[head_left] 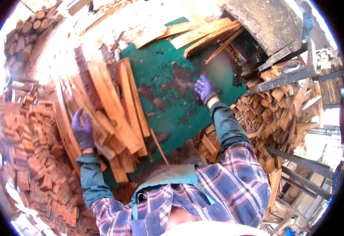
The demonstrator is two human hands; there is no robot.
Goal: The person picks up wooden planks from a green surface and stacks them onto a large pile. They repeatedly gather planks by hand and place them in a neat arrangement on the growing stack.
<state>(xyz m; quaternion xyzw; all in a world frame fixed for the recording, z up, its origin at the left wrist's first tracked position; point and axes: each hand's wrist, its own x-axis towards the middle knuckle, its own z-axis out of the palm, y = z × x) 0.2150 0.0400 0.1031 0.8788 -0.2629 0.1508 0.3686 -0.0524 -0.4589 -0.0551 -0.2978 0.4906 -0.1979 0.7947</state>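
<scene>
My left hand [82,129], in a purple glove, is at the left side of a heap of long split wood slabs [108,104]. Its fingers are apart, and it rests on or just over the outer slabs; whether it touches them I cannot tell. The slabs lie lengthwise on the left part of a worn green table [160,84], some with dark bark on them. My right hand [204,89], also gloved in purple, is over the table's dirt-smeared right part. Its fingers are spread and nothing is in them. A thin stick [159,146] lies near the front edge.
At the table's far side lie several loose boards [205,33], close to a dirty machine with a grey metal cover [264,23]. A tall firewood stack [30,153] stands at my left, and a split-wood pile [280,106] at my right. Round logs [36,24] sit far left.
</scene>
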